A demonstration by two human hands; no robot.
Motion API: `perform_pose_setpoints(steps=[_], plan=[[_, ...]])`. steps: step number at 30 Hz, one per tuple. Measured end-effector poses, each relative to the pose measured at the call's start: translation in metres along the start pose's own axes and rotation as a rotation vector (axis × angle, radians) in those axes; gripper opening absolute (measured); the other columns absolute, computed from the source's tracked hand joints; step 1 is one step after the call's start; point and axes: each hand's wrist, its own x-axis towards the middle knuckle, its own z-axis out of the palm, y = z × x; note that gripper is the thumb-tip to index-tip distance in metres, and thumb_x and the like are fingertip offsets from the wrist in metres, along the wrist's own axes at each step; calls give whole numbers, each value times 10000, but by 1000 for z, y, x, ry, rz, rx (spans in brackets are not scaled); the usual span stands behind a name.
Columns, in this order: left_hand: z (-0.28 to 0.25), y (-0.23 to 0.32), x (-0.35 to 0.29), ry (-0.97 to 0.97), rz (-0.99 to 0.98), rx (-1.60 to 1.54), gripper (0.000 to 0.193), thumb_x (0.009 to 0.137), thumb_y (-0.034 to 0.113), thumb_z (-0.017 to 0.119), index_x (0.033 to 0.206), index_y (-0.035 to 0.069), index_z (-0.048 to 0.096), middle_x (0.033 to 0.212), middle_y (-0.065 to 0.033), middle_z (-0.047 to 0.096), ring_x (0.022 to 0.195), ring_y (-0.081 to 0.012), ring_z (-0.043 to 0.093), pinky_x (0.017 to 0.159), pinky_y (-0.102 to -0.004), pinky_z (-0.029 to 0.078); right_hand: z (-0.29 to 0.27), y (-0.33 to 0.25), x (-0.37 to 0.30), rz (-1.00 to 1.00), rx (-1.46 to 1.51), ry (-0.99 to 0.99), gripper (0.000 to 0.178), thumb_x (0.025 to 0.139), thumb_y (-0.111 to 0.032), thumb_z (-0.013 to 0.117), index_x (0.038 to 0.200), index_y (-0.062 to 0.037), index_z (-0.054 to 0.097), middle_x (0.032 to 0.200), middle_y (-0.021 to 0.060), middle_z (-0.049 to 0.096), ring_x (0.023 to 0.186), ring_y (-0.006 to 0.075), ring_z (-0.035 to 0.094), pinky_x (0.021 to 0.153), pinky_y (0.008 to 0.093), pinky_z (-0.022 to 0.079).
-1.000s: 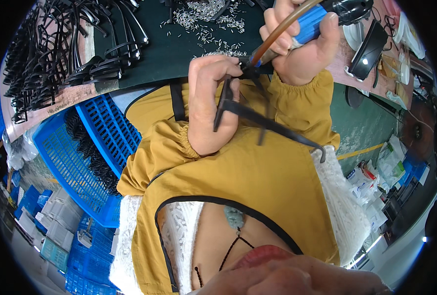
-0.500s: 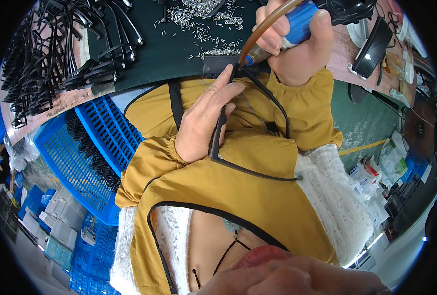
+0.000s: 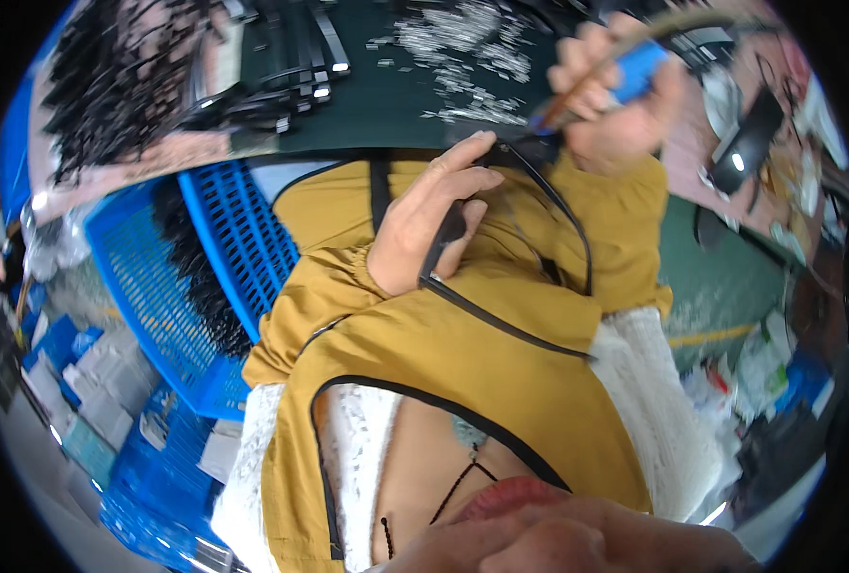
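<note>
My left hand (image 3: 429,224) is closed around a black eyeglasses frame (image 3: 510,320), held over my lap at the table's near edge. The temples stick out to the right, one of them toward my chest; my fingers hide part of the front. Up and to the right, my right hand (image 3: 625,124) grips a blue cylindrical hand tool (image 3: 640,72) with a brown hose (image 3: 591,81). Motion blurs this hand and tool. The tool's dark tip end points down-left toward the frame's hinge area; whether it touches cannot be told.
Small silver pin-like parts (image 3: 462,43) are strewn over the dark green mat (image 3: 367,110). Many black temples (image 3: 109,86) are piled at the left. Blue baskets (image 3: 147,277) with black parts stand below the table's left side. A black glossy object (image 3: 744,143) lies at the right.
My right hand and the tool have moved right, away from the eyeglasses frame. The whole view has shifted slightly; my left hand keeps its hold on the frame.
</note>
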Motion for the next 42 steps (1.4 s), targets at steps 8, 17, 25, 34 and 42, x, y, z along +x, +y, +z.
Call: perform_pose_setpoints(steps=[8, 17, 25, 34, 42], plan=[[-147, 36, -49, 969, -532, 644, 210, 911, -51, 522, 1120, -32, 519, 907, -139, 613, 765, -231, 618, 745, -359, 529, -27, -74, -12, -294, -285, 411, 383, 999, -439, 584, 1028, -57, 577, 795, 51, 508, 634, 138, 461, 537, 240, 360], [-152, -30, 36, 1000, -247, 417, 762, 795, -7, 516, 1528, -32, 309, 1466, -262, 411, 1388, -392, 387, 1193, -436, 258, -38, -61, -21, -295, -310, 477, 333, 1012, -391, 601, 1115, -74, 587, 778, 16, 495, 633, 103, 448, 531, 224, 360], [-174, -20, 33, 360, 157, 1005, 309, 1022, 265, 466, 952, 95, 714, 936, -68, 697, 975, -260, 660, 1137, -546, 273, -32, -58, -15, -246, -266, 329, 268, 1034, -314, 590, 1154, -75, 564, 799, 11, 472, 648, 88, 401, 495, 208, 349], [-135, -9, 34, 576, 132, 1129, 263, 864, 309, 699, 951, 62, 732, 854, -43, 678, 911, -254, 651, 1106, -520, 329, -24, -56, -10, -242, -290, 312, 237, 1043, -286, 591, 1131, -75, 532, 804, 2, 457, 625, 79, 400, 477, 207, 351], [-189, 15, 78, 615, 623, 1012, 263, 893, 283, 629, 712, 93, 621, 616, -37, 519, 592, -253, 531, 804, -449, 429, -21, -54, -8, -217, -303, 363, 254, 1031, -308, 611, 1060, -65, 540, 782, -18, 438, 633, 62, 393, 492, 200, 356]])
